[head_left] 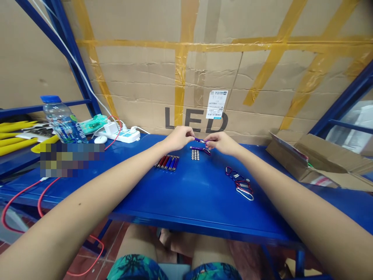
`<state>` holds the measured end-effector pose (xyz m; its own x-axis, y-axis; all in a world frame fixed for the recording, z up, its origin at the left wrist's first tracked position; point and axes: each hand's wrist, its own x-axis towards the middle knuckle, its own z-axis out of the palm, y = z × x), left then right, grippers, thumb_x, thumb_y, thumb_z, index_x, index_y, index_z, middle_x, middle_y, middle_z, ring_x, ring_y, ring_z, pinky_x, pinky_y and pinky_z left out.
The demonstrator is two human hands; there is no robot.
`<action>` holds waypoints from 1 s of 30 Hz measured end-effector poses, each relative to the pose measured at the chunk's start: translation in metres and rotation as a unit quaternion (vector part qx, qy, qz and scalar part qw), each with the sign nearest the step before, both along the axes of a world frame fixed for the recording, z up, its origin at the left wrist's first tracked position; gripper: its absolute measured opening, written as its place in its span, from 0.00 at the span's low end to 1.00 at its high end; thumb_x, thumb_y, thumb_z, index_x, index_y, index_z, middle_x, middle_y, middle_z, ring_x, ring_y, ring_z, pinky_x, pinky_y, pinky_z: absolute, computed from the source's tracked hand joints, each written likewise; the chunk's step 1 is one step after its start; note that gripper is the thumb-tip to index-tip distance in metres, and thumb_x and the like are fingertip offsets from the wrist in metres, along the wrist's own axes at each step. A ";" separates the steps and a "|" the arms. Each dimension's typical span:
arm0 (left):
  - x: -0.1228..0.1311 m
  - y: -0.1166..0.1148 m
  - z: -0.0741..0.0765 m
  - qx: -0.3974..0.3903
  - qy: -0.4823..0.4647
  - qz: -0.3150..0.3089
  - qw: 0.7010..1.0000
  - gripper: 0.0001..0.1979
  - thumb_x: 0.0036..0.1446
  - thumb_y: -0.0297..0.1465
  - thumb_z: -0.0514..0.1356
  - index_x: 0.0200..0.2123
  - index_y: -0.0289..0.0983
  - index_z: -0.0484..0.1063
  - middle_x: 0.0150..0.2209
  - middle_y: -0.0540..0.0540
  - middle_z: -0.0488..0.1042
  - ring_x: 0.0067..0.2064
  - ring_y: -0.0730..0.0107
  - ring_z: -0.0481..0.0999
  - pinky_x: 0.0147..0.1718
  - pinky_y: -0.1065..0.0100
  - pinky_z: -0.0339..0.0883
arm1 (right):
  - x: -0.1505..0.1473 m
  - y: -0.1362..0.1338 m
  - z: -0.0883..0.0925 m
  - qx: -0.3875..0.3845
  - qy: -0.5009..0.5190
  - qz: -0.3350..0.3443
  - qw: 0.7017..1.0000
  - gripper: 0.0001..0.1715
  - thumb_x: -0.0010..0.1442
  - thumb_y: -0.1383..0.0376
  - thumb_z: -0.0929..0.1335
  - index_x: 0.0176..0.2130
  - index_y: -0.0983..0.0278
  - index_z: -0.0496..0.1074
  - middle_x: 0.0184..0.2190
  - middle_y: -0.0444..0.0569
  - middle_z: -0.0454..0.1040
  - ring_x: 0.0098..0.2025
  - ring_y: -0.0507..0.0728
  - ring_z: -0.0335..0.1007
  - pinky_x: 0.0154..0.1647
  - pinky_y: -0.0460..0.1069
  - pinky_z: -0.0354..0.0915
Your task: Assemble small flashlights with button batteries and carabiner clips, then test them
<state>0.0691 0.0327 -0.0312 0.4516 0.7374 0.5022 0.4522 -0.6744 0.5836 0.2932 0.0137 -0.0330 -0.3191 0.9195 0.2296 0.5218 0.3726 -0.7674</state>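
Both hands meet over the far part of the blue bench (180, 202), short of the cardboard (140, 85) marked LED. Between them is a slim blue-purple tube (199, 140), held up off the surface and lying roughly level. The left hand (182, 138) pinches its left end between thumb and fingers; the right hand (218, 142) is closed on its right end, where the fingers hide the detail. Just below, on the bench, lies a purple tube (198, 148) with a clip at its right end, and touching or just under it, a tight block of silver discs (195, 155). To the left, below the left forearm, blue and red tubes (167, 163) lie side by side in a row. Near the right forearm, loose clips (240, 182) in red, blue and silver form a slanting line, partly overlapping. Farther left stand a bottle (65, 122) with a blue cap and, beside it, a white power strip (125, 134); at the right sits an open box (309, 163).
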 end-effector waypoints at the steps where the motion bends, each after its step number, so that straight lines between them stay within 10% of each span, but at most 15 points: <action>1: 0.003 0.008 0.001 -0.005 0.030 0.016 0.999 0.06 0.56 0.31 0.61 0.30 0.36 0.76 0.33 0.42 0.77 0.36 0.61 0.73 0.40 0.59 0.64 | 0.001 0.010 -0.001 -0.007 -0.002 -0.008 1.000 0.06 0.56 0.74 0.69 0.35 0.68 0.77 0.26 0.48 0.77 0.28 0.53 0.73 0.35 0.48 0.69; 12: 0.024 0.054 -0.004 -0.075 0.287 -0.003 0.955 0.12 0.55 0.26 0.59 0.42 0.35 0.79 0.42 0.43 0.81 0.43 0.65 0.77 0.41 0.68 0.66 | 0.010 0.063 -0.027 0.014 -0.150 -0.062 0.987 0.08 0.55 0.74 0.70 0.33 0.67 0.81 0.32 0.50 0.82 0.34 0.56 0.76 0.38 0.47 0.69; 30: 0.029 0.056 -0.007 -0.110 0.250 -0.030 0.962 0.17 0.54 0.27 0.58 0.44 0.37 0.82 0.43 0.45 0.82 0.43 0.64 0.78 0.43 0.67 0.68 | 0.012 0.052 -0.034 0.092 -0.170 -0.014 0.981 0.14 0.59 0.72 0.67 0.38 0.63 0.83 0.40 0.48 0.83 0.42 0.57 0.77 0.49 0.50 0.69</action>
<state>0.0983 0.0883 -0.0380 0.6410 0.7661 0.0467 0.6774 -0.5932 0.4349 0.3054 0.0658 -0.0668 -0.3811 0.8821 0.2769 0.7476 0.4702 -0.4691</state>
